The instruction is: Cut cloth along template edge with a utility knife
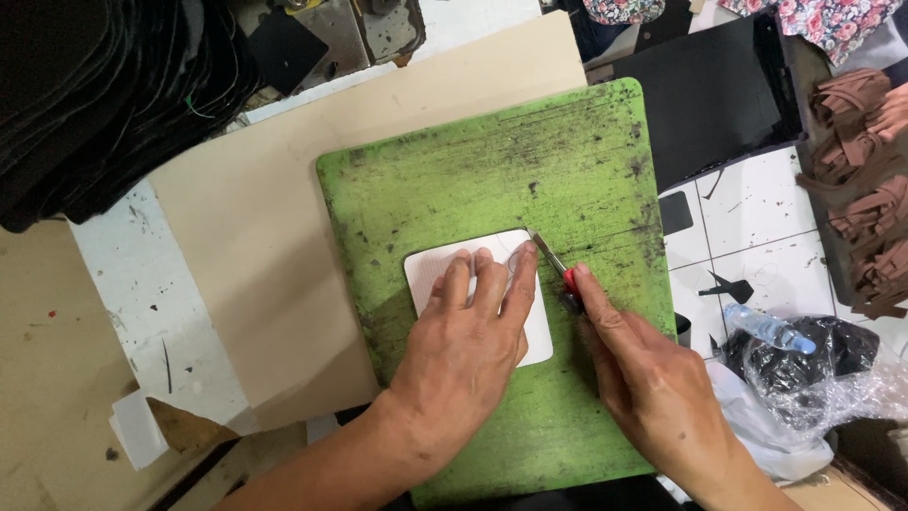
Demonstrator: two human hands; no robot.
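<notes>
1. Left hand [463, 355] presses flat, fingers spread, on the white template [430, 274], mid green cutting board [454, 180].
2. Right hand [653, 388], its grip closed around the utility knife [558, 270], blade apparently touching the template's right edge.

Even, bright light fell from overhead onto my green cutting board [492, 189]; my hands [463, 350] cast only faint shadows. Everything stayed sharp, the dark fabric pile [95, 95] nearly detailless.

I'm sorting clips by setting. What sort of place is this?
Probably a small craft or shoe workshop: a scarred green cutting board, a knife in the right hand trimming a white template, brown strips stacked nearby.
</notes>
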